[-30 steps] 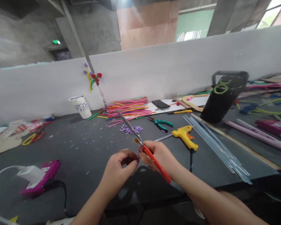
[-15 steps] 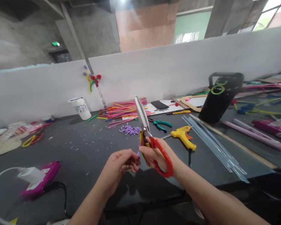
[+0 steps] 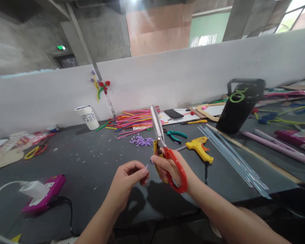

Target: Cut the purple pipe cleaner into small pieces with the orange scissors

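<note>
In my right hand (image 3: 167,165) is a pair of scissors (image 3: 157,125) with red handles, its blades pointing up and away from me. A yellow tube-like part (image 3: 155,147) shows beside the scissors in the same hand; I cannot tell whether it belongs to them. Close to the right thumb tip is a small dark purple bit (image 3: 151,161). My left hand (image 3: 130,176) pinches a small light purple piece (image 3: 146,166) between thumb and forefinger, a little left of the right hand. Beyond both hands lies a pile of short purple pieces (image 3: 141,140).
Behind the pile lie coloured pipe cleaners (image 3: 134,120). To the right are teal-handled pliers (image 3: 176,136), a yellow glue gun (image 3: 200,149), clear glue sticks (image 3: 231,157) and a black bottle (image 3: 237,108). At left stand a white cup (image 3: 88,118) and a purple power strip (image 3: 45,195).
My left hand has drawn slightly left, away from the right, with the small purple piece in its pinch. The scissors have shifted a little to the right at the blade tips.
</note>
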Demonstrator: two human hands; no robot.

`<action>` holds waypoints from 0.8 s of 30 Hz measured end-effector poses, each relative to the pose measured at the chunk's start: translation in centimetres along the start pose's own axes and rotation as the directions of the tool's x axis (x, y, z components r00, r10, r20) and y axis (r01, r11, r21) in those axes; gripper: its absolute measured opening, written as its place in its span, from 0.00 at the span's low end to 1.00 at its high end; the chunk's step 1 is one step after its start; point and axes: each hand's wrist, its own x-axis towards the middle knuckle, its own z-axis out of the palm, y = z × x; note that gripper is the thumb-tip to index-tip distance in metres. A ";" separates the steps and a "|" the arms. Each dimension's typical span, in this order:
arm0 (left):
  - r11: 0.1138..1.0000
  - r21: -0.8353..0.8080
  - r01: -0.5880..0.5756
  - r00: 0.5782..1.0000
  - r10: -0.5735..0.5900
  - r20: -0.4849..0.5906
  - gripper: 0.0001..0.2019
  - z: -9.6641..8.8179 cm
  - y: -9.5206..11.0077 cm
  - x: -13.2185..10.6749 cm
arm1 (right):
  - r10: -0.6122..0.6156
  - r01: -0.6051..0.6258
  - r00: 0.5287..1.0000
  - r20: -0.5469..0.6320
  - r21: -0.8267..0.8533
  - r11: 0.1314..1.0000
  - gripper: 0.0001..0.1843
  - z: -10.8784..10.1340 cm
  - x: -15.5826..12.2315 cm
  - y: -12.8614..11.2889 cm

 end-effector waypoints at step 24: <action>0.391 0.884 -0.255 0.956 0.239 0.171 0.07 -0.4 -0.9 3.5 | -0.036 0.035 0.973 -0.230 -0.010 0.999 0.15 -3.0 2.1 1.3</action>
